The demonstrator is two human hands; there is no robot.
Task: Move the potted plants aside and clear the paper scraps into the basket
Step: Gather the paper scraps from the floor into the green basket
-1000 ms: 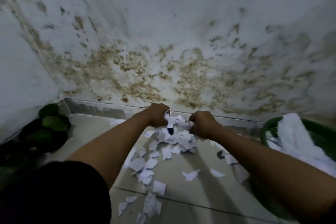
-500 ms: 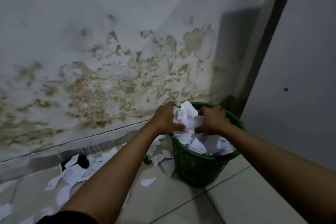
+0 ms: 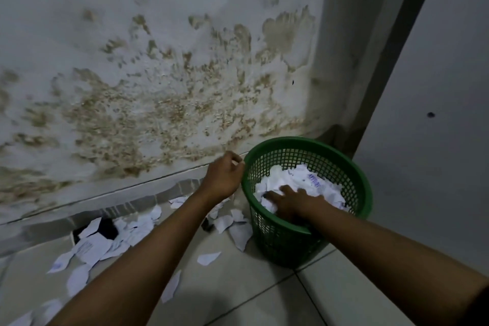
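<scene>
A green mesh basket (image 3: 280, 242) stands on the tiled floor in the corner, partly filled with white paper scraps (image 3: 313, 180). My right hand (image 3: 292, 201) lies inside the basket, fingers spread flat on the paper pile. My left hand (image 3: 223, 177) hovers just left of the basket's rim, fingers loosely curled and holding nothing. More loose paper scraps (image 3: 91, 247) are strewn over the floor along the wall's foot to the left of the basket. No potted plants are in view.
A stained, mouldy wall (image 3: 158, 103) rises directly behind the scraps and basket. A grey door or panel (image 3: 436, 114) closes off the right side. A dark gap (image 3: 107, 227) sits at the wall base among the scraps.
Both hands carried a bunch of scraps right from the floor pile and let it go into the basket. My right hand now rests on the paper; my left has drawn back outside the rim.
</scene>
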